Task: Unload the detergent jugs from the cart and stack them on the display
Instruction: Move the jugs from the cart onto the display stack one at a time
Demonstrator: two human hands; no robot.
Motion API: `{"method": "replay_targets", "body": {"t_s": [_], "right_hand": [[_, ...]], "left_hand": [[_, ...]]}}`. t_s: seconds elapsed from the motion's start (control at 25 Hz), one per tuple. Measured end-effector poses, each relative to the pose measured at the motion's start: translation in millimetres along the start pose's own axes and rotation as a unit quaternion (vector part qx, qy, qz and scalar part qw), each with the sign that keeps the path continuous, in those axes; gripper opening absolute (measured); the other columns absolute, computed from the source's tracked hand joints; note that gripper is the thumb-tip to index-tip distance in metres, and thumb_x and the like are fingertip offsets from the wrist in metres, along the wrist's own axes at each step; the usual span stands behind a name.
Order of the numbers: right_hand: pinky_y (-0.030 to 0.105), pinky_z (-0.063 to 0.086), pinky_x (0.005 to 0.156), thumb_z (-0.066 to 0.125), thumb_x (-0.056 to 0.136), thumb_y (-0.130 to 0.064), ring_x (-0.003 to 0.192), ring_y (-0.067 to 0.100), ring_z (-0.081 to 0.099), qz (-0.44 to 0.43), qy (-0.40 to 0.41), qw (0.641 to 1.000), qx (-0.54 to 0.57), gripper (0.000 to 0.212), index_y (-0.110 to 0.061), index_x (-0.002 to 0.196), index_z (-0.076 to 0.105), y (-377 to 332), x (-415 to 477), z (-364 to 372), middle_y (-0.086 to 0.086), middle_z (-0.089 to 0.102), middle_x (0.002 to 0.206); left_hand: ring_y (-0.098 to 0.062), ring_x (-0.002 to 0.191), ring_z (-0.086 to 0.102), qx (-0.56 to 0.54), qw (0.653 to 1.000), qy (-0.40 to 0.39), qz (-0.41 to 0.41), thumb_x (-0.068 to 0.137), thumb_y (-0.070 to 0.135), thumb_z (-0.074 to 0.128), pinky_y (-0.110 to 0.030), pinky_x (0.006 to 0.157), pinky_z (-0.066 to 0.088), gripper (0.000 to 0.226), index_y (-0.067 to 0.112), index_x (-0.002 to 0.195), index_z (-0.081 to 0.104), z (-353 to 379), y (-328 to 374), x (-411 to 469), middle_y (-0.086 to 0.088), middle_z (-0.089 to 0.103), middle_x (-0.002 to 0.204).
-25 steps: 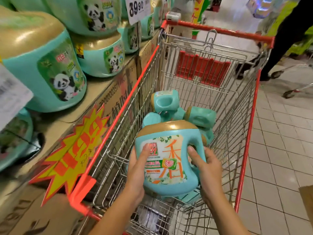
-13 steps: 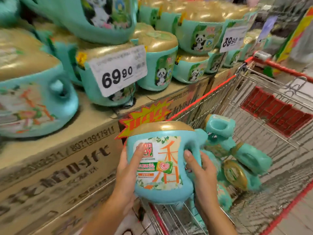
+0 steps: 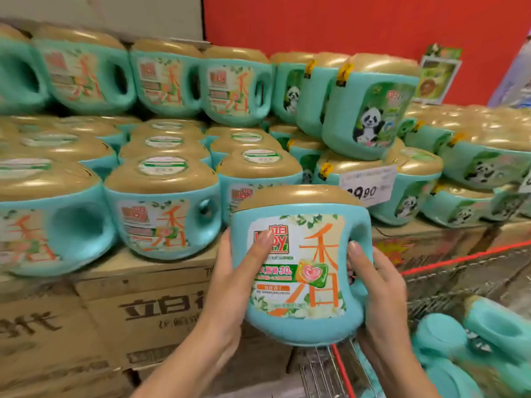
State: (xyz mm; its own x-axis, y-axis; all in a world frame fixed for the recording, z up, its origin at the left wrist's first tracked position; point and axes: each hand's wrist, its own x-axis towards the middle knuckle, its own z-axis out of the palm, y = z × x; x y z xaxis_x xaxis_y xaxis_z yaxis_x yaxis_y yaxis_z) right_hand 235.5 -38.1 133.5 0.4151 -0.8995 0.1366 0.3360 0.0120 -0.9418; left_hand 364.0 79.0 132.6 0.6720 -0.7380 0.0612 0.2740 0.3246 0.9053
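Being held upright between cart (image 3: 448,285) and display (image 3: 138,308), the jug (image 3: 298,271) is being clasped by both hands: left hand (image 3: 230,282) curled round its side, right hand (image 3: 379,297) round its handle side. If it is being set off-centre on a domed lid (image 3: 258,165), sliding is risked.
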Motion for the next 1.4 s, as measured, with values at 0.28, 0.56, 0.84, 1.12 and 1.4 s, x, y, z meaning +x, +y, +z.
{"method": "replay_targets", "body": {"t_s": [0.28, 0.56, 0.84, 1.12, 1.4], "right_hand": [[0.052, 0.056, 0.074, 0.085, 0.051, -0.059, 0.080, 0.033, 0.069, -0.069, -0.105, 0.992, 0.017, 0.065, -0.014, 0.097, 0.073, -36, -1, 108, 0.017, 0.073, 0.094], [0.042, 0.052, 0.090, 0.077, 0.050, -0.074, 0.106, 0.021, 0.067, -0.137, -0.284, 0.943, -0.107, 0.092, -0.029, 0.128, 0.053, -60, 24, 189, 0.000, 0.068, 0.117], [0.042, 0.046, 0.101, 0.085, 0.053, -0.057, 0.113, 0.018, 0.063, -0.134, -0.362, 0.905, -0.181, 0.090, -0.025, 0.130, 0.052, -82, 110, 256, -0.003, 0.067, 0.122], [0.005, 0.048, 0.060, 0.088, 0.058, -0.032, 0.082, -0.006, 0.068, -0.177, -0.309, 0.901, -0.248, 0.041, -0.028, 0.094, 0.068, -56, 204, 301, -0.021, 0.074, 0.088], [0.015, 0.049, 0.070, 0.090, 0.060, -0.032, 0.091, 0.002, 0.065, -0.183, -0.231, 0.918, -0.266, 0.051, -0.025, 0.103, 0.062, -8, 264, 338, -0.014, 0.069, 0.099]], "left_hand": [[-0.015, 0.099, 0.071, 0.080, 0.991, -0.044, 0.098, 0.060, 0.049, 0.083, -0.025, 0.070, 0.059, 0.088, 0.043, 0.136, 0.040, -66, 108, 0, 0.008, 0.073, 0.112], [0.000, 0.111, 0.062, 0.321, 0.925, -0.050, 0.196, 0.039, 0.063, 0.085, -0.039, 0.102, 0.048, 0.136, 0.045, 0.146, 0.002, -133, 199, 37, 0.030, 0.064, 0.114], [0.014, 0.102, 0.057, 0.361, 0.915, -0.012, 0.179, 0.032, 0.057, 0.091, -0.008, 0.077, 0.049, 0.148, 0.039, 0.146, -0.003, -163, 238, 114, 0.030, 0.057, 0.112], [-0.017, 0.119, 0.053, 0.376, 0.914, 0.034, 0.152, 0.022, 0.047, 0.095, -0.036, 0.098, 0.048, 0.147, 0.042, 0.139, 0.008, -185, 247, 219, 0.010, 0.052, 0.122], [0.001, 0.102, 0.051, 0.398, 0.902, 0.065, 0.154, 0.026, 0.040, 0.094, -0.019, 0.077, 0.046, 0.148, 0.040, 0.146, 0.008, -206, 238, 294, 0.025, 0.046, 0.111]]}}
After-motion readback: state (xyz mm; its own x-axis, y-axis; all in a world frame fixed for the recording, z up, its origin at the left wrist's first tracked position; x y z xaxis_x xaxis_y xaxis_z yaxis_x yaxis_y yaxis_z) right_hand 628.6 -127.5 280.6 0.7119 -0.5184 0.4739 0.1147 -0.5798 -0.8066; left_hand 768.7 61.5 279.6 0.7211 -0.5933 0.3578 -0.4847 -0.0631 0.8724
